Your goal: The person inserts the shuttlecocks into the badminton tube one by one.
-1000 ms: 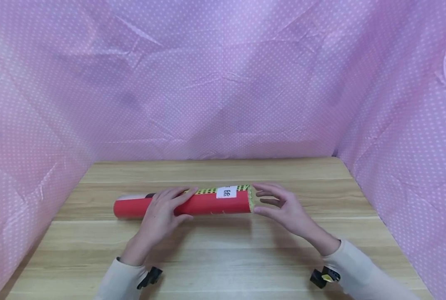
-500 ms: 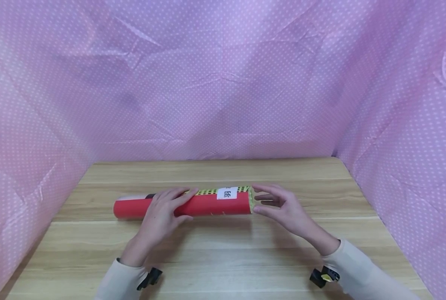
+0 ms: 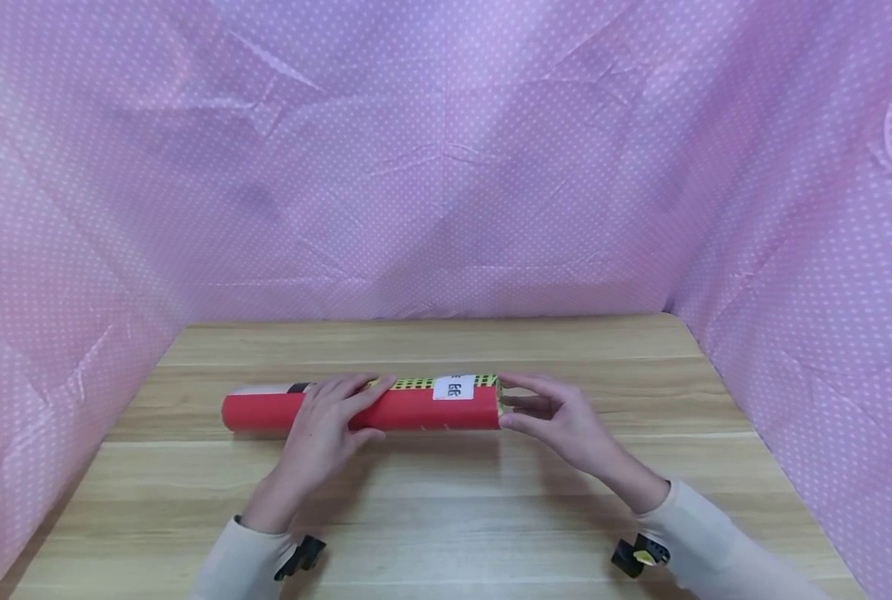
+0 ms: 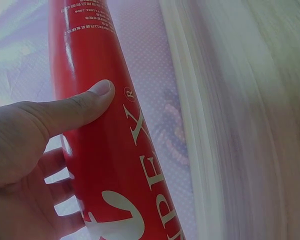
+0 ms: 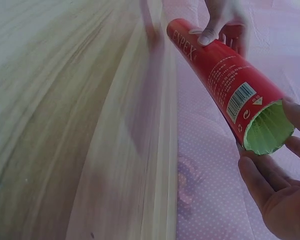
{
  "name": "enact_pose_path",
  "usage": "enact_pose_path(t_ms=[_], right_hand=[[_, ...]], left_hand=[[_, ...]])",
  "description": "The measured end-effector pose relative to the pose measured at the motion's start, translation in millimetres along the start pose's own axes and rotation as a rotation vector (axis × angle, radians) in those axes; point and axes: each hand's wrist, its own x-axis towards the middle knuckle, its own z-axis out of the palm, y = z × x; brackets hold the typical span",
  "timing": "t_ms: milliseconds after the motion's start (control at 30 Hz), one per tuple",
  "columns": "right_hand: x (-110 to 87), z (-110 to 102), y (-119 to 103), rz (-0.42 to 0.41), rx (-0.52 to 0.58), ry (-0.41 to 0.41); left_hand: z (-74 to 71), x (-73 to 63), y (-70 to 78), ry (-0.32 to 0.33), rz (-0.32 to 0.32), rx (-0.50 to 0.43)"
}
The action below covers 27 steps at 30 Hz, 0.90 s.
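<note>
A long red shuttlecock tube (image 3: 431, 411) with white lettering lies level across the middle of the head view, over the wooden table. My left hand (image 3: 323, 437) grips it near the middle; in the left wrist view its thumb (image 4: 102, 89) lies along the red surface. At the tube's right end is my right hand (image 3: 562, 421), fingers spread apart, with fingertips right at the rim above and below. The right wrist view shows this end uncovered, with a ribbed yellow-green shuttlecock skirt (image 5: 267, 130) inside.
Beneath the hands spreads a light wooden table (image 3: 446, 517). Pink dotted cloth (image 3: 446, 167) hangs behind it and along both sides. A white label (image 3: 453, 387) is stuck on the tube near its right end. Black wrist cameras (image 3: 299, 557) sit at both sleeves.
My right hand has moved slightly left, its fingertips now right at the tube's rim. The tube has shifted a little left, and less green shows at its end. The left hand stays in place.
</note>
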Motion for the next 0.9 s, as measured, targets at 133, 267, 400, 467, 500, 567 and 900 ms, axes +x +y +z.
enact_pose_path(t_ms=[133,267,400,467,500,567,900], right_hand=[[1.5,0.4,-0.6,0.002,0.002,-0.025],[2.8,-1.1,-2.3,-0.004,-0.063,-0.032],[3.1,-1.4,-2.8,0.006,-0.094,-0.03],[3.0,-0.9,-2.5,0.016,-0.072,-0.03],[3.1,-0.4,-2.4,0.017,-0.056,-0.029],[3.3,0.8,-2.5,0.015,-0.033,-0.025],[4.9,0.2,-2.4,0.027,0.0,-0.04]], left_hand=[[-0.5,-0.4,-2.4,-0.001,0.004,0.004],[-1.2,-1.6,-4.2,-0.002,0.005,-0.002],[-2.3,-2.8,-4.7,-0.003,0.005,-0.005],[-2.5,-2.6,-4.4,-0.006,0.003,-0.003],[-2.6,-2.5,-4.2,-0.008,0.0,-0.001],[-2.9,-2.1,-3.6,-0.012,-0.008,0.0],[-2.8,2.5,-3.6,-0.005,0.002,-0.005]])
